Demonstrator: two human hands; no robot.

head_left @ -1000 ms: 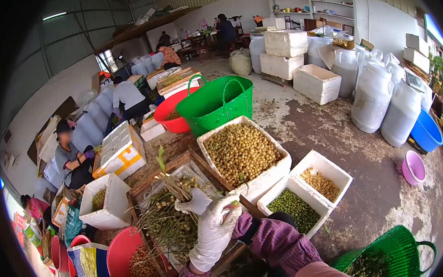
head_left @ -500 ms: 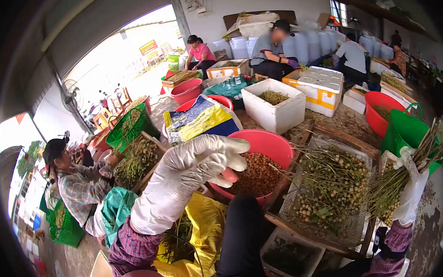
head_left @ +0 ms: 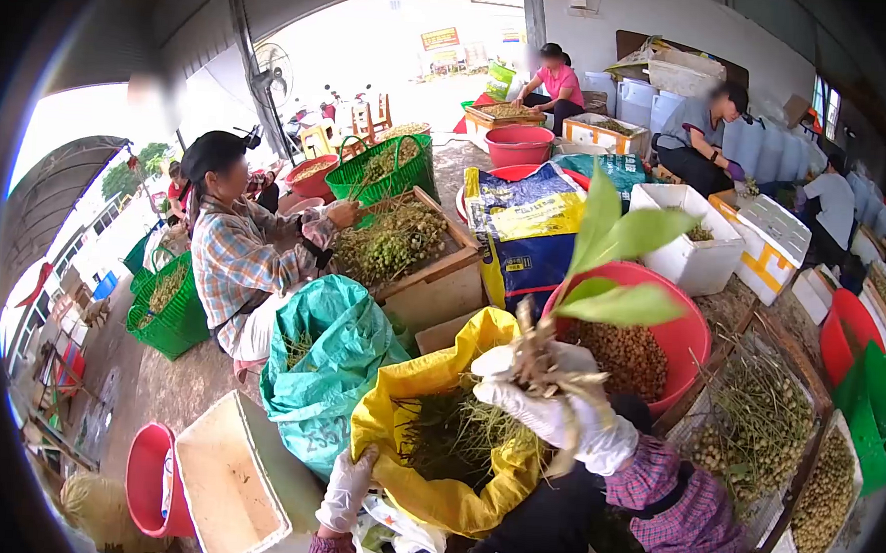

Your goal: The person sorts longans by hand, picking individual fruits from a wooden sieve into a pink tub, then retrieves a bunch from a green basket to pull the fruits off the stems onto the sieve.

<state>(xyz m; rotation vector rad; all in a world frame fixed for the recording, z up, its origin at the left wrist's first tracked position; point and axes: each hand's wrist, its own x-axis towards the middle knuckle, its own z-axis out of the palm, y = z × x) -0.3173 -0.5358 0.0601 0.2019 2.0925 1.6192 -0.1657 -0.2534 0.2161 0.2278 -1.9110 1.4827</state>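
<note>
My gloved right hand (head_left: pixel 584 416) is closed around a bundle of cut stems (head_left: pixel 533 361), with several green leaves (head_left: pixel 620 241) standing up from its end. It holds the bundle above the mouth of a yellow sack (head_left: pixel 381 398). Thin green and brown stalks (head_left: pixel 444 442) lie inside that sack. Lower down, my gloved left hand (head_left: pixel 345 490) pinches the sack's left rim. To the right, a wood-framed mesh tray (head_left: pixel 797 360) carries small round fruit on their stems. Beyond my right hand stands a red basin (head_left: pixel 691 325) of loose brownish fruit.
A teal sack (head_left: pixel 330 336) stands left of the yellow one, beside a white foam box (head_left: pixel 227 476). A co-worker in a plaid shirt (head_left: pixel 234 256) sits at a wooden-framed tray of fruit bunches. Other people sit farther back among foam boxes and basins. A green basket (head_left: pixel 871 424) is at far right.
My view has swung left. The right hand has brought the stem bundle from beside the mesh tray to over the yellow sack. My left hand, raised before, has come down onto the sack's rim.
</note>
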